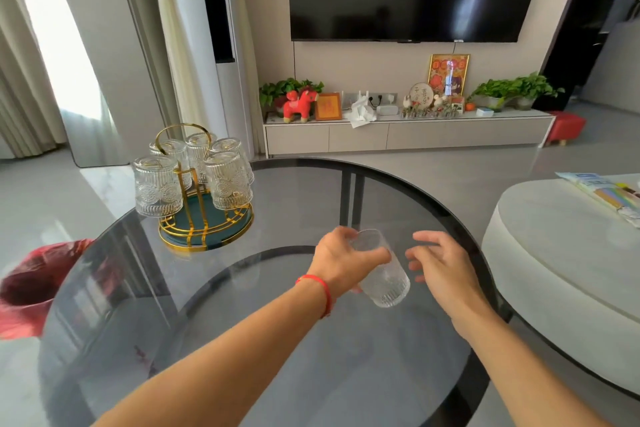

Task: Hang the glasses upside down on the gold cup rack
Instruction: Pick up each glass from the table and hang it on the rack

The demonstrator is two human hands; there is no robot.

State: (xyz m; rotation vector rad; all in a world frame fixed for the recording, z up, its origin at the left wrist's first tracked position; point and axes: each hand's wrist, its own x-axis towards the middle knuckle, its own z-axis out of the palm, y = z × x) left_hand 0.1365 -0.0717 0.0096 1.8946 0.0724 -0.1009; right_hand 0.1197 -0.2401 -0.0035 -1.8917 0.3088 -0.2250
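Round dark glass surface (242, 340) is filling most of the view. Gold rack (204, 204) is standing at its far left edge, already carrying five ribbed glasses (157, 191) upside down, so most of the job is looking done. Left hand (341, 262) is gripping one more glass (382, 270), tilted, held above the surface near its middle, well apart from the rack; this one is waiting to be hung. Right hand (438, 265) is hovering just beside it, fingers spread, holding nothing. A free peg is hard to make out behind the hanging glasses.
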